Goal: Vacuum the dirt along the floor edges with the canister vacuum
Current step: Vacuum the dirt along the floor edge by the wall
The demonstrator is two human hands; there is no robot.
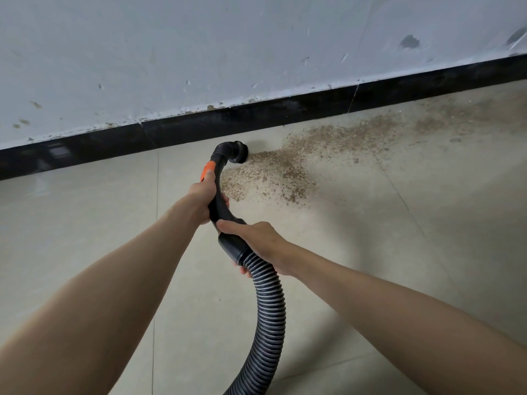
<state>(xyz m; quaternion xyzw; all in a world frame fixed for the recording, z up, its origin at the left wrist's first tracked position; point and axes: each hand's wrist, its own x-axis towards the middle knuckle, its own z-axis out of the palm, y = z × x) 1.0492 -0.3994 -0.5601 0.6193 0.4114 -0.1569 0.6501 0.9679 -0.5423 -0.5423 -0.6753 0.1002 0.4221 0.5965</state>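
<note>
A black vacuum wand (218,201) with an orange button curves down to a round brush nozzle (239,153) set on the floor at the left end of a brown dirt patch (288,163). My left hand (203,199) grips the wand just below the orange button. My right hand (256,240) grips the black cuff where the ribbed hose (269,306) joins. The hose runs down out of view; the canister is not visible. The dirt spreads rightwards along the black skirting (256,115).
A scuffed pale wall (228,52) rises behind the skirting. Beige floor tiles (85,223) cover the ground, with thinner dust (456,115) trailing to the far right along the edge.
</note>
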